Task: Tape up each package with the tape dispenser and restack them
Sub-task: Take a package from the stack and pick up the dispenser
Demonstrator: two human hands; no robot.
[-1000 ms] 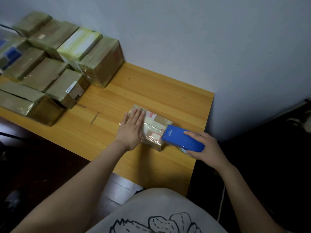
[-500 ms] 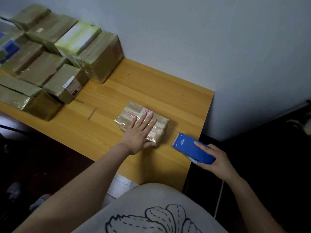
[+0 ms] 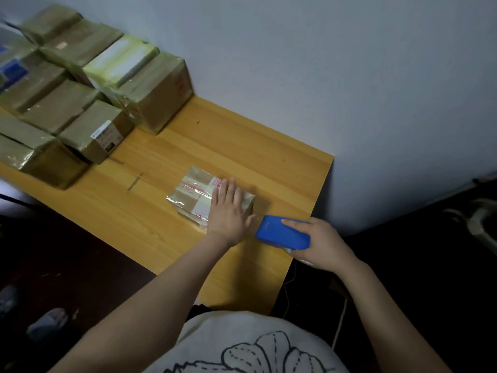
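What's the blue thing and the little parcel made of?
The blue tape dispenser looks like smooth, matte plastic: even colour, rounded edges. The small package seems cardboard wrapped in clear shiny tape: brown underneath, crinkly glints on top.

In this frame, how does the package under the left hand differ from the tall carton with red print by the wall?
The package is low and flat; the carton stands clearly taller. The package lies alone on the table; the carton sits against other boxes. The left hand lies flat on the package; no hand touches the carton. Both are brown and glossy with tape.
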